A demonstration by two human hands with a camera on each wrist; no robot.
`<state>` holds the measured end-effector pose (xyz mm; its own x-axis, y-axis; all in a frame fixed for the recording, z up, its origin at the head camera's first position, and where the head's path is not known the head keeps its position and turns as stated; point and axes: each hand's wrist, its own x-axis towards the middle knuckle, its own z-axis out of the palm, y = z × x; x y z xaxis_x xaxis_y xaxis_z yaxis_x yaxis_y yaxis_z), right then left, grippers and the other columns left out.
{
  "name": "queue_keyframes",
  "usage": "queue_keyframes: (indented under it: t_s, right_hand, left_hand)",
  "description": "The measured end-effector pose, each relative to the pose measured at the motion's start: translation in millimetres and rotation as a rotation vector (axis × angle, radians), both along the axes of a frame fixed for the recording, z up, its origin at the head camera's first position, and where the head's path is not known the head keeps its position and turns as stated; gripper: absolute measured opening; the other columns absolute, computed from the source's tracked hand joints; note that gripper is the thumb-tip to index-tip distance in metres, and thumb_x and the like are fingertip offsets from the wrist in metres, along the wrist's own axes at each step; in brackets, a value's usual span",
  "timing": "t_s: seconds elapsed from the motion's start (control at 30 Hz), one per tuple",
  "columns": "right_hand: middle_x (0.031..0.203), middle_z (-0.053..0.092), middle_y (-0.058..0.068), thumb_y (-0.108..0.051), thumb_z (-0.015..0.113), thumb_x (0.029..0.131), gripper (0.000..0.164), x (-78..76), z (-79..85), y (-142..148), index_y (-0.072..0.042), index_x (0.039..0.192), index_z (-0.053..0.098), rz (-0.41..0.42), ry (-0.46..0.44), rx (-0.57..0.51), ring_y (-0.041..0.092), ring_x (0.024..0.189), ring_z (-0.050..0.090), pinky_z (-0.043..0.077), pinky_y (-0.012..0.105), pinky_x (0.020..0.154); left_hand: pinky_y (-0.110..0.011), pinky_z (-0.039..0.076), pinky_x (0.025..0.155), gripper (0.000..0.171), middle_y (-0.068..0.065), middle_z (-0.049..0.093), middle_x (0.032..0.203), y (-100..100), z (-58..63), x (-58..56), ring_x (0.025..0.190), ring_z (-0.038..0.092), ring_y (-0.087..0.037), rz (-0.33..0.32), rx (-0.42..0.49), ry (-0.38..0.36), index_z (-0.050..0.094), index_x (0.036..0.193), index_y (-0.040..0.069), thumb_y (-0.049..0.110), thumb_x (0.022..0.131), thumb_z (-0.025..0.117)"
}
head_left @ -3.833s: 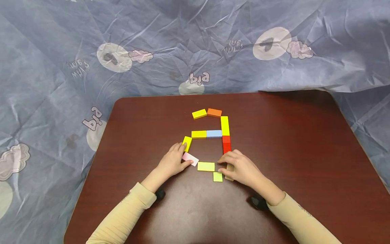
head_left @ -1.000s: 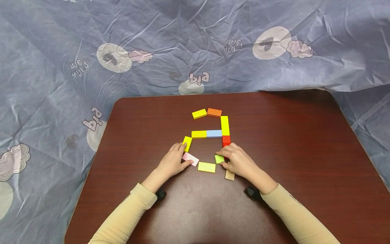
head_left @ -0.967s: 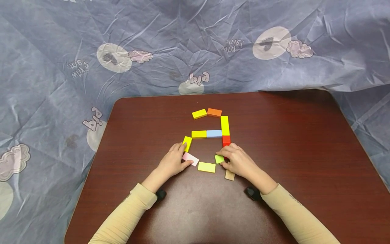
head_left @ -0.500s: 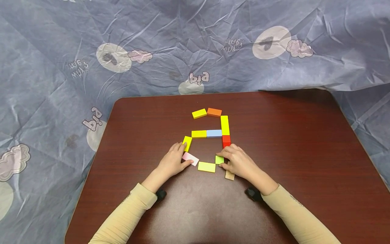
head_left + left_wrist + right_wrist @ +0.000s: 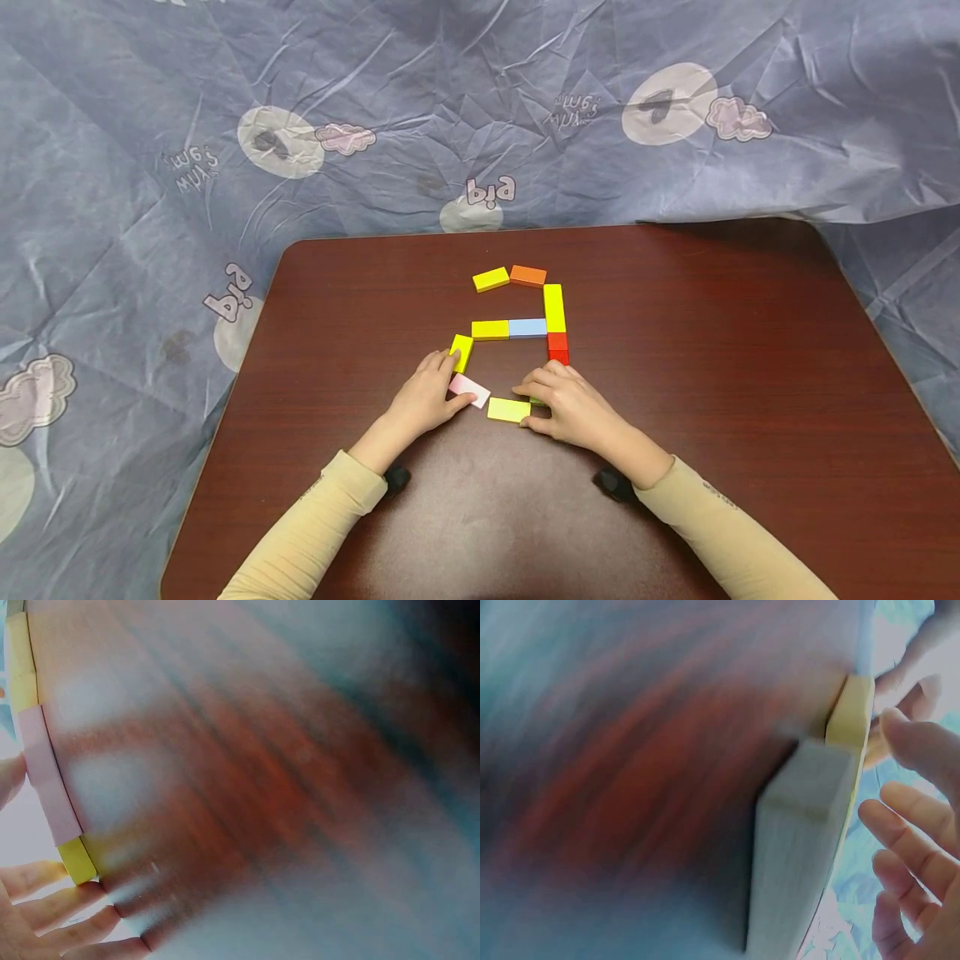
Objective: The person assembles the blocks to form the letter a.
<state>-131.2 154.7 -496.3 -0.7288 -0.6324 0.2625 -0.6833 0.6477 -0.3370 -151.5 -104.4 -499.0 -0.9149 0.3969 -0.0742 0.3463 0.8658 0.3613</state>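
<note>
In the head view, my left hand (image 5: 422, 398) rests at the left of a figure of flat blocks. Its fingers touch a yellow block (image 5: 462, 353) and its thumb touches a pink block (image 5: 468, 389). My right hand (image 5: 573, 407) reaches in from the right, thumb at the right end of a pale yellow block (image 5: 507, 410). Its fingers extend over a green block (image 5: 537, 400), mostly covered. In the right wrist view those fingers (image 5: 911, 844) are spread apart, behind a plain wooden block (image 5: 795, 855) that the hand hides from the head view.
A red block (image 5: 558, 346), a long yellow piece (image 5: 554, 308) and an orange block (image 5: 528, 275) run up the right side. Another yellow block (image 5: 491, 279) lies at top left. A yellow block (image 5: 490, 331) meets a blue block (image 5: 527, 328) across the middle. All lie on the brown table (image 5: 337, 292).
The green block has gone from below the pale yellow block to beside the right end. My right hand has since shifted left onto the pale yellow block's end. My left hand stays put.
</note>
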Motion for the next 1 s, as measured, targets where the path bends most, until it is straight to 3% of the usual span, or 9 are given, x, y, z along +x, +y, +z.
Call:
queue_keyframes:
  t_s: [0.3, 1.0]
  right_hand:
    - [0.09, 0.067, -0.006, -0.03, 0.089, 0.07, 0.042, 0.6, -5.4, -15.1, -0.014, 0.107, 0.076, 0.038, 0.004, 0.049, 0.013, 0.085, 0.048, 0.038, 0.025, 0.069]
    - [0.092, 0.07, -0.005, -0.023, 0.088, 0.073, 0.037, -1.2, -4.3, -16.2, -0.012, 0.106, 0.076, 0.019, -0.008, 0.03, 0.014, 0.085, 0.05, 0.04, 0.026, 0.07]
  left_hand:
    - [-0.049, 0.041, 0.111, 0.077, -0.027, 0.048, 0.144, 0.7, 0.1, 1.3, 0.137, 0.043, -0.04, 0.003, -0.009, -0.013, 0.043, 0.145, -0.004, 0.04, 0.089, 0.072]
    - [-0.048, 0.041, 0.111, 0.077, -0.027, 0.048, 0.144, 1.3, 1.7, 0.8, 0.136, 0.044, -0.041, -0.001, -0.005, -0.002, 0.043, 0.144, -0.005, 0.039, 0.088, 0.073]
